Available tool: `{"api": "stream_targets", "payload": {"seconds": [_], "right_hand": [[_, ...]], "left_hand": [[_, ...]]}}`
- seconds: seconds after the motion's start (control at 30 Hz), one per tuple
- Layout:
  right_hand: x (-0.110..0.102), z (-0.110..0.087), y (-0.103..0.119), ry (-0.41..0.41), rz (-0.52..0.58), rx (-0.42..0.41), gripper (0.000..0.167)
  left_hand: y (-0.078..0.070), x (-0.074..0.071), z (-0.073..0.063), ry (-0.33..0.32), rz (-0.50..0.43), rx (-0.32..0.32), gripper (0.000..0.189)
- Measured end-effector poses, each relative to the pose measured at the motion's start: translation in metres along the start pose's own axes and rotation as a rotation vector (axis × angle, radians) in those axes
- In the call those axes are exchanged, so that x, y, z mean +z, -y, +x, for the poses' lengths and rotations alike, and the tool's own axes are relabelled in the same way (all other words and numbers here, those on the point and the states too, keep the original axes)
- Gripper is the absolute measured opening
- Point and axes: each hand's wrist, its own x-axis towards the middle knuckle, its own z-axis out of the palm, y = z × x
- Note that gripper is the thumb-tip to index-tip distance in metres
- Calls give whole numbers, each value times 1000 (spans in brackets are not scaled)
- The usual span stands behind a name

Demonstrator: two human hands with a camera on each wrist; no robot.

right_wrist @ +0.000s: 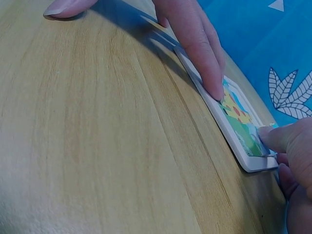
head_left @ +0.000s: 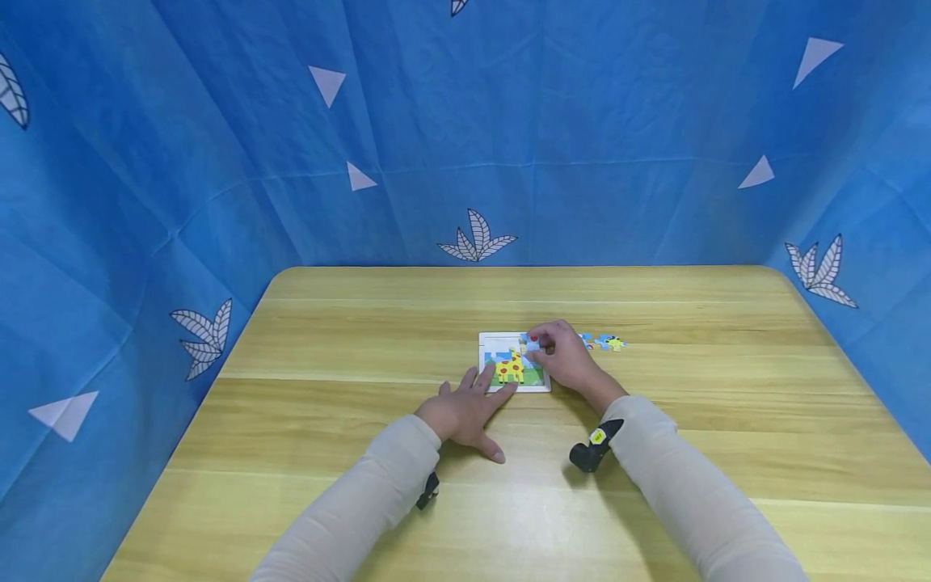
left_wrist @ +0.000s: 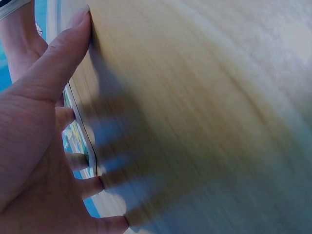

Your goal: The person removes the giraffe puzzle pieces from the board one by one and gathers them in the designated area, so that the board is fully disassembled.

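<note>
A small jigsaw puzzle in a white frame (head_left: 514,390) lies on the table, a yellow giraffe (head_left: 509,369) with red spots visible in its picture. My left hand (head_left: 465,410) is spread at the near left of the frame, straight fingers resting on its near edge and the thumb out on the wood. At the frame's upper right, my right hand (head_left: 570,360) pinches a blue puzzle piece (head_left: 533,343) with a red patch between thumb and fingers. The right wrist view shows that thumb (right_wrist: 274,138) over the puzzle's corner; the piece is mostly hidden there.
Several loose puzzle pieces (head_left: 609,343), blue and yellow-green, lie right of the frame, partly behind the right hand. The wooden table (head_left: 364,323) extends around the puzzle. A blue curtain (head_left: 465,121) with white leaf and triangle prints hangs behind and beside it.
</note>
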Motion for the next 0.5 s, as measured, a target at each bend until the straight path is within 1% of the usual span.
{"api": "stream_targets", "payload": {"seconds": [0.3,0.5], "right_hand": [[-1,0,-1,19,0,-1,43],[-1,2,0,27,-11,2,42]], "left_hand": [[0,0,0,-4,-4,-1,107],[0,1,-1,-4,-8,-4,107]]}}
